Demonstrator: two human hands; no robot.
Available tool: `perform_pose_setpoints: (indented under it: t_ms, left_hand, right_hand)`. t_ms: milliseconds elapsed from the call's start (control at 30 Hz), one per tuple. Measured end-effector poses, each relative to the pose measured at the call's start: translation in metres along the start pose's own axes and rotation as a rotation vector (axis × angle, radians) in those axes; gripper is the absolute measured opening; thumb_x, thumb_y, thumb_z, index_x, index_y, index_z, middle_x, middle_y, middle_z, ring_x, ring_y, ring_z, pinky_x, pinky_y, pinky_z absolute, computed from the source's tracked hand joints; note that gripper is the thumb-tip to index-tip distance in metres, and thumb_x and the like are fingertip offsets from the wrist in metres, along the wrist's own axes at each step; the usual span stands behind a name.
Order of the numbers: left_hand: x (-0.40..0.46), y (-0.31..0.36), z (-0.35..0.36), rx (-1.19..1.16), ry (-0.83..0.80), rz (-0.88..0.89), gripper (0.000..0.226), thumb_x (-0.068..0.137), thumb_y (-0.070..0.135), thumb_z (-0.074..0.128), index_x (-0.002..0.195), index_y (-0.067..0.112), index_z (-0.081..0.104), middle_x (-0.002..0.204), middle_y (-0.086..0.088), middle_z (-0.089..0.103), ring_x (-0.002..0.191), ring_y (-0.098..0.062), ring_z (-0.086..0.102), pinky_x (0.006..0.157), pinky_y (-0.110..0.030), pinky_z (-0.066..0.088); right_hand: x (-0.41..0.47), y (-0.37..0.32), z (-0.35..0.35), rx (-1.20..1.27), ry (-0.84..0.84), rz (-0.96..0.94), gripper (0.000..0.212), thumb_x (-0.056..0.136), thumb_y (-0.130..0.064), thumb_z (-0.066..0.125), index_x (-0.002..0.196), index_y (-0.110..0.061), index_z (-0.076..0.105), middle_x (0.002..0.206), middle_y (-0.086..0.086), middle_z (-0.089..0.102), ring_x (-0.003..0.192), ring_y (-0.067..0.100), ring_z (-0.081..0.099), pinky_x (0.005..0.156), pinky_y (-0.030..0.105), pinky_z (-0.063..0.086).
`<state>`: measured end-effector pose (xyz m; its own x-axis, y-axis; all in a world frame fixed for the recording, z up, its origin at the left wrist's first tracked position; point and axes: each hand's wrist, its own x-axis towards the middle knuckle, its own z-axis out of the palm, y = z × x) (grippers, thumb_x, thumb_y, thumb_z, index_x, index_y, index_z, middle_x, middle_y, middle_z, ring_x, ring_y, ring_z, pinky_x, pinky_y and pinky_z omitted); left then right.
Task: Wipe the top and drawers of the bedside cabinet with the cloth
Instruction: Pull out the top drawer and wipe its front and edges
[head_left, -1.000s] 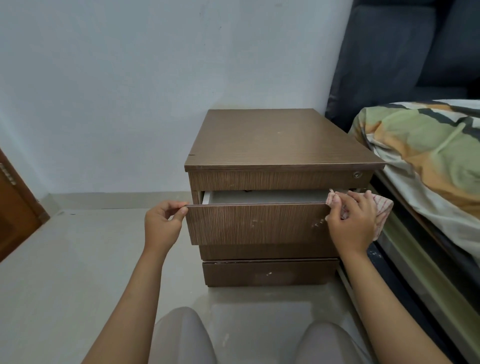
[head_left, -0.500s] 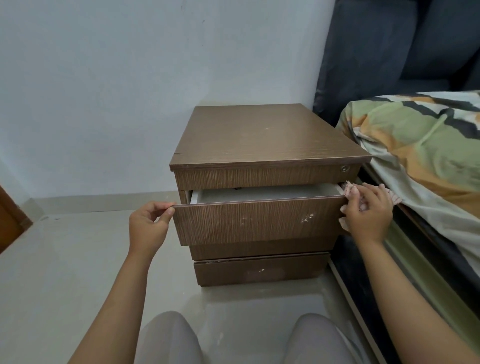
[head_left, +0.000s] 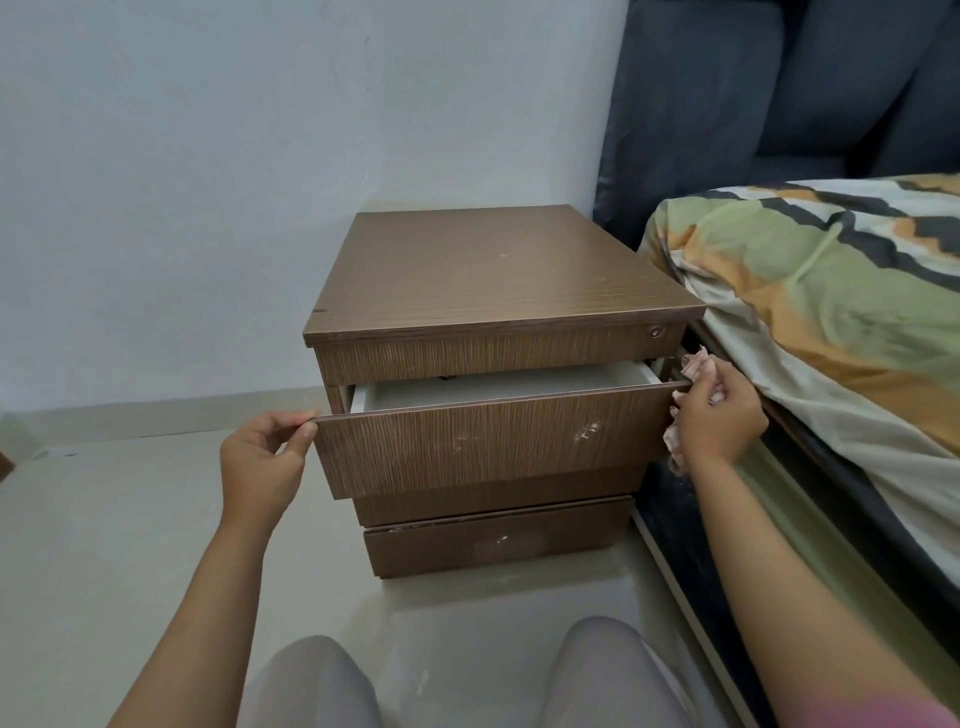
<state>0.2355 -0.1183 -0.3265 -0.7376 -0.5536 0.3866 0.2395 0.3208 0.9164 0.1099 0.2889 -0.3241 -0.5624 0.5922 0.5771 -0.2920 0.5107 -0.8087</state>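
Note:
The brown wooden bedside cabinet stands against the white wall, beside the bed. Its top drawer is pulled partly out and shows a pale inside. My left hand pinches the drawer front's upper left corner. My right hand grips the upper right corner of the drawer front while holding a crumpled pink-and-white cloth, which sticks out above and below the fingers. Two lower drawers are shut.
A bed with a green, orange and black patterned cover and a dark headboard presses close on the right. Its dark frame runs along the floor beside the cabinet. My knees are below, on pale floor tiles.
The top drawer has slid further out toward me. My right hand has shifted from the drawer's top right edge to its right corner, carrying the cloth with it.

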Motion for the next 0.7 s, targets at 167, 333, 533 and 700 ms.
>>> perform_pose_setpoints:
  t_ms: [167, 333, 533, 700]
  left_hand:
    - [0.001, 0.001, 0.001, 0.002, -0.008, 0.016, 0.023, 0.083, -0.005, 0.062, 0.08, 0.018, 0.064, 0.088, -0.001, 0.068, 0.083, -0.005, 0.066, 0.087, -0.026, 0.052]
    - [0.001, -0.001, 0.001, 0.012, -0.001, 0.026, 0.016, 0.083, -0.005, 0.062, 0.084, 0.01, 0.065, 0.088, 0.001, 0.067, 0.078, 0.005, 0.065, 0.081, -0.013, 0.051]
    - [0.003, -0.004, 0.0, 0.019, -0.012, 0.041, 0.014, 0.083, -0.004, 0.062, 0.086, 0.01, 0.065, 0.088, 0.002, 0.068, 0.081, 0.002, 0.066, 0.083, -0.015, 0.052]
    - [0.004, -0.009, 0.0, 0.017, -0.004, 0.05, 0.012, 0.084, -0.003, 0.063, 0.089, 0.007, 0.066, 0.09, -0.002, 0.068, 0.084, -0.004, 0.065, 0.082, -0.013, 0.051]
  right_hand:
    - [0.007, 0.012, -0.002, -0.041, -0.009, -0.034, 0.027, 0.093, -0.026, 0.045, 0.099, -0.015, 0.069, 0.092, 0.003, 0.07, 0.087, 0.019, 0.062, 0.079, 0.036, 0.051]
    - [0.012, 0.011, -0.006, -0.09, -0.031, -0.046, 0.025, 0.093, -0.019, 0.047, 0.102, -0.01, 0.069, 0.095, 0.009, 0.07, 0.09, 0.023, 0.062, 0.079, 0.027, 0.044]
    - [0.024, 0.019, -0.015, -0.285, -0.117, -0.184, 0.025, 0.093, -0.011, 0.046, 0.106, -0.004, 0.066, 0.109, 0.017, 0.061, 0.092, 0.034, 0.058, 0.079, 0.036, 0.045]
    - [0.0, 0.016, -0.026, -0.206, 0.007, -0.133, 0.027, 0.095, -0.016, 0.046, 0.109, -0.005, 0.067, 0.115, 0.019, 0.062, 0.102, 0.033, 0.058, 0.087, 0.029, 0.042]
